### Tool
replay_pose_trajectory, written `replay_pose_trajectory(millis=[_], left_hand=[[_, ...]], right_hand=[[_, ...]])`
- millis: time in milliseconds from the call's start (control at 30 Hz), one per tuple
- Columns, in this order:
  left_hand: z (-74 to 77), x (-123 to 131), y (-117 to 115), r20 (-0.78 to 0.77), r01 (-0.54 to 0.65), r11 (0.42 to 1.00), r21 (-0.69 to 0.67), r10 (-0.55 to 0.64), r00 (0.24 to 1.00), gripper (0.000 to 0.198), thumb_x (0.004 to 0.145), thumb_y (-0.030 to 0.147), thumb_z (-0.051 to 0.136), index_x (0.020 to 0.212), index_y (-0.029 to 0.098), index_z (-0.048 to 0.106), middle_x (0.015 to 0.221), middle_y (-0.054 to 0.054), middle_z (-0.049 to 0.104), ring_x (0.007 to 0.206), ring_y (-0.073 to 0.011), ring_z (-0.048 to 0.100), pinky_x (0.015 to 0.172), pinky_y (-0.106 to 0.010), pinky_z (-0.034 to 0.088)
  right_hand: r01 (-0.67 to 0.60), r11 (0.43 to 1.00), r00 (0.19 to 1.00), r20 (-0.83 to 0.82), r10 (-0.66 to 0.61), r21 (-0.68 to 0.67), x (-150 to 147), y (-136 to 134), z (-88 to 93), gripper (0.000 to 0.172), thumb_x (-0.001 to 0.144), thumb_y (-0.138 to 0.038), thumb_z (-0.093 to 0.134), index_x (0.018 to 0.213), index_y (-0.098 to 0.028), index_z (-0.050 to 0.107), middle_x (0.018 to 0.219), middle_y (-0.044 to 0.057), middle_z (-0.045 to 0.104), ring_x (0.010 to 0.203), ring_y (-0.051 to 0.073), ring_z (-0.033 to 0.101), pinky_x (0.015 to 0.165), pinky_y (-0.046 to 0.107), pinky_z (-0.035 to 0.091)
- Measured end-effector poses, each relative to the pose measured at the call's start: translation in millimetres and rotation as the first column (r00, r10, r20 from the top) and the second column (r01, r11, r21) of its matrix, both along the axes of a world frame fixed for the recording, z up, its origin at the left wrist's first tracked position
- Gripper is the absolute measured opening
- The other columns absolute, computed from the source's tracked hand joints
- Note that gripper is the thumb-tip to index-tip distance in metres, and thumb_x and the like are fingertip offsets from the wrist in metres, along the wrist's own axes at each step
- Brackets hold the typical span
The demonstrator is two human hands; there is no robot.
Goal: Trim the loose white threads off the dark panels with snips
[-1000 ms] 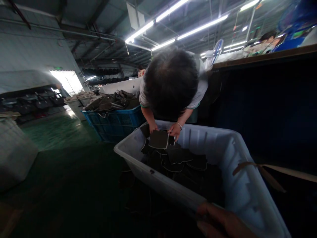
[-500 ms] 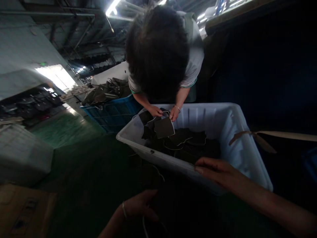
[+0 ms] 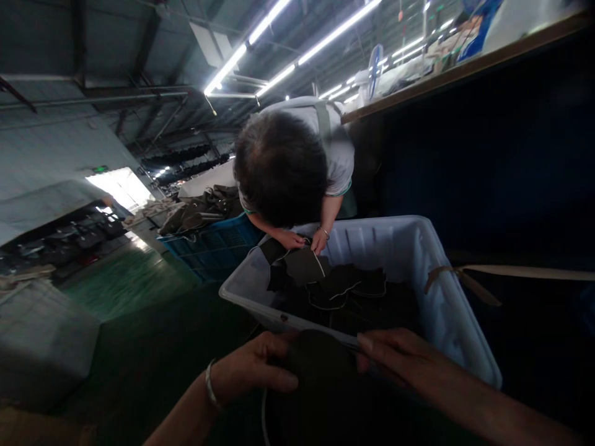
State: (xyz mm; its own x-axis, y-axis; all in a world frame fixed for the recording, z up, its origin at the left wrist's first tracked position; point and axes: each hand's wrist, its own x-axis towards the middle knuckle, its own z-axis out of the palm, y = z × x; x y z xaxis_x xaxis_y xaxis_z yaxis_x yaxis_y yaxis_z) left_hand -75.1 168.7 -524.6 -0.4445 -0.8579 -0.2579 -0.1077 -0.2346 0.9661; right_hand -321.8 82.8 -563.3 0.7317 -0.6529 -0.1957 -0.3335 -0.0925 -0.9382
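Note:
My left hand, with a bracelet at the wrist, is closed on the left edge of a dark fabric piece, thumb on top. A pale cord or edging runs down that piece's left side. Opposite, my right hand pinches the piece's upper right edge between thumb and fingers. Beyond my hands stands a white plastic tub holding several dark fabric pieces with pale edging. The lower part of my piece fades into shadow.
A co-worker bends over the tub's far side, both hands on a dark piece with pale edging. A blue crate heaped with dark pieces stands at the left. A tan strap crosses the tub's right rim. A ledge runs at upper right.
My left hand has risen and come nearer my right hand, lifting the dark piece into view between them. The camera has tilted up. The co-worker's piece now sits lower in the tub.

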Motion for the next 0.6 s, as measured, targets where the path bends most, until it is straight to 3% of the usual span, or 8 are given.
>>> replay_pose_trajectory(millis=[133, 233, 333, 400, 467, 600], left_hand=[[24.1, -19, -20, 0.224, 0.219, 0.968, -0.119, -0.188, 0.956, 0.02, 0.075, 0.034, 0.066, 0.084, 0.018, 0.074, 0.094, -0.003, 0.065, 0.096, -0.0209, 0.056, 0.096, -0.035, 0.041], [29.5, -37, -29, 0.366, 0.373, 0.88, -0.295, -0.256, 0.895, 0.02, 0.078, 0.037, 0.063, 0.08, 0.019, 0.072, 0.107, -0.003, 0.062, 0.108, -0.022, 0.052, 0.101, -0.034, 0.036], [17.5, -49, -31, 0.443, 0.446, 0.823, -0.351, -0.273, 0.854, 0.02, 0.078, 0.037, 0.063, 0.076, 0.018, 0.07, 0.117, -0.005, 0.058, 0.111, -0.023, 0.051, 0.098, -0.034, 0.038], [3.9, -54, -30, 0.462, 0.462, 0.815, -0.35, -0.279, 0.842, 0.017, 0.079, 0.033, 0.062, 0.079, 0.019, 0.071, 0.129, -0.005, 0.051, 0.113, -0.0228, 0.051, 0.097, -0.033, 0.039], [-9.1, -58, -29, 0.467, 0.48, 0.806, -0.347, -0.296, 0.833, 0.016, 0.081, 0.031, 0.059, 0.083, 0.021, 0.071, 0.135, -0.003, 0.045, 0.115, -0.0222, 0.051, 0.099, -0.033, 0.039], [-25.7, -63, -28, 0.442, 0.516, 0.755, -0.405, -0.332, 0.833, 0.021, 0.085, 0.033, 0.053, 0.078, 0.022, 0.07, 0.131, -0.003, 0.05, 0.122, -0.0235, 0.046, 0.104, -0.035, 0.035]], right_hand=[[0.065, 0.998, 0.997, 0.033, -0.065, 0.013, -10, -7, 12.3, 0.07, 0.075, -0.081, 0.034, 0.072, -0.016, 0.061, 0.054, -0.002, 0.032, 0.05, 0.01, 0.029, 0.045, 0.022, 0.021], [0.064, 0.996, 0.998, 0.009, -0.064, -0.058, -21, -14, 14.0, 0.07, 0.076, -0.08, 0.032, 0.069, -0.016, 0.059, 0.054, -0.002, 0.032, 0.051, 0.01, 0.031, 0.047, 0.023, 0.022], [0.102, 0.96, 0.978, -0.149, -0.144, -0.26, -32, -14, 11.2, 0.064, 0.084, -0.071, 0.03, 0.069, -0.018, 0.062, 0.061, 0.002, 0.048, 0.061, 0.014, 0.045, 0.054, 0.026, 0.029], [0.06, 0.947, 0.956, -0.253, -0.145, -0.316, -37, -12, 5.9, 0.061, 0.087, -0.066, 0.029, 0.069, -0.019, 0.064, 0.068, 0.005, 0.057, 0.066, 0.017, 0.051, 0.058, 0.028, 0.032], [0.011, 0.952, 0.951, -0.291, -0.105, -0.307, -39, -10, -2.3, 0.061, 0.09, -0.062, 0.028, 0.069, -0.018, 0.065, 0.072, 0.007, 0.06, 0.07, 0.019, 0.055, 0.061, 0.029, 0.035], [-0.041, 0.974, 0.959, -0.281, -0.025, -0.224, -40, -12, -19.2, 0.064, 0.09, -0.065, 0.026, 0.071, -0.017, 0.065, 0.07, 0.007, 0.061, 0.067, 0.017, 0.054, 0.06, 0.029, 0.037]])
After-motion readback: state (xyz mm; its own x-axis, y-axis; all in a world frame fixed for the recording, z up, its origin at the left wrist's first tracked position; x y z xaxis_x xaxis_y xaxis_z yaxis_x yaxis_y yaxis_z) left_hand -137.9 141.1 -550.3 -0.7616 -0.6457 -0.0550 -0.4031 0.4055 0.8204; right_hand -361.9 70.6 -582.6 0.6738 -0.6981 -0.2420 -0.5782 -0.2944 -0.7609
